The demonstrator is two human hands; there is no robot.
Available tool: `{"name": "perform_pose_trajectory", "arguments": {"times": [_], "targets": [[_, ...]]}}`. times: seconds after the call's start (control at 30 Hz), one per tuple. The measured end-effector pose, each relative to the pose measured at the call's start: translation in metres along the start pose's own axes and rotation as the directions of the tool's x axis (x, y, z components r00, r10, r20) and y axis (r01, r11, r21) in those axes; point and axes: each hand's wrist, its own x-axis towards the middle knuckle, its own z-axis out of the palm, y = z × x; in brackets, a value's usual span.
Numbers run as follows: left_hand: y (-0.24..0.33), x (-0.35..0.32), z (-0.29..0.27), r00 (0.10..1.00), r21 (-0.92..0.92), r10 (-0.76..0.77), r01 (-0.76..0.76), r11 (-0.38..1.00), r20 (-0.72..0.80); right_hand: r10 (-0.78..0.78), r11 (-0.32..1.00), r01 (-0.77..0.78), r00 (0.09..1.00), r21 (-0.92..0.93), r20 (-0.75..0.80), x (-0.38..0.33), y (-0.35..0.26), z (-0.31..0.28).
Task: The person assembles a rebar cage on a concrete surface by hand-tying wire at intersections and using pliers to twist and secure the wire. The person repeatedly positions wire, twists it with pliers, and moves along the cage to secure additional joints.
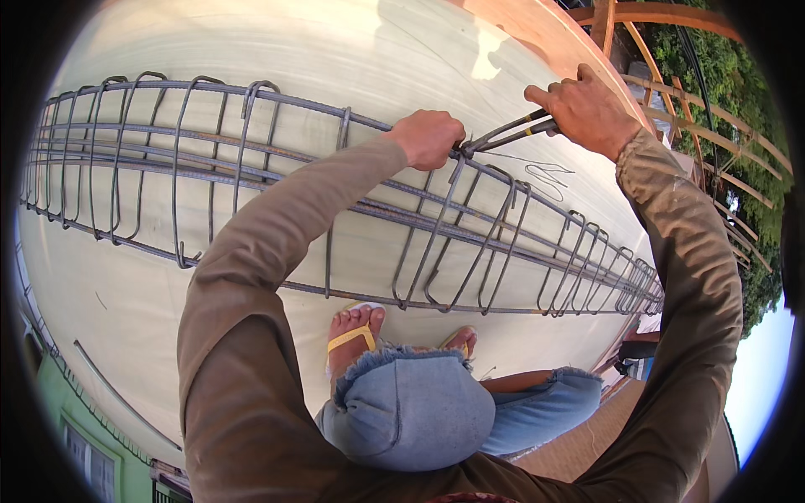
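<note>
A long rebar cage [360,204] of dark steel bars with bent stirrups stretches across the view in front of me. My left hand [429,139] is closed around its far top bar. In my right hand [589,113] are the dark handles of tie-wire pincers [506,132], marked with yellow bands. The pincers' jaws meet the far bar at a stirrup joint, just right of my left fist. Whatever wire the jaws hold is too small to make out. Thin loose tie wire [549,174] hangs in bent loops to the right of the joint.
Pale sheeting [277,344] lies under the cage, and my feet in yellow-strapped flip-flops stand at its near side. A loose rod [122,390] rests at the lower left. Curved wooden pieces [713,126] stand at the right. Another person [639,352] is partly visible beyond my right arm.
</note>
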Motion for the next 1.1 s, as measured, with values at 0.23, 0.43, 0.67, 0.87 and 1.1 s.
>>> {"name": "perform_pose_trajectory", "arguments": {"times": [0.23,0.43,0.67,0.87,1.1], "targets": [[0.001,-0.001,0.002,1.000,-0.027,0.005,-0.006,1.000,-0.010,0.068,0.929,-0.192,0.929,0.316,0.363,0.006,0.004,-0.010],[0.002,0.000,0.005,0.999,-0.012,0.007,-0.006,1.000,0.044,0.012,0.754,-0.340,0.862,0.562,0.506,-0.013,0.007,0.036],[-0.003,0.004,0.001,0.999,0.012,-0.004,0.003,1.000,0.044,0.037,0.800,-0.146,0.980,0.582,0.195,-0.057,-0.028,0.061],[0.001,0.004,-0.002,1.000,-0.012,-0.001,0.001,1.000,0.000,-0.205,0.687,-0.322,0.773,0.651,0.600,-0.018,0.002,0.001],[0.002,0.002,-0.002,0.996,-0.016,-0.048,0.049,0.999,0.070,-0.191,0.977,0.147,0.928,-0.157,-0.319,-0.047,-0.010,0.007]]}}
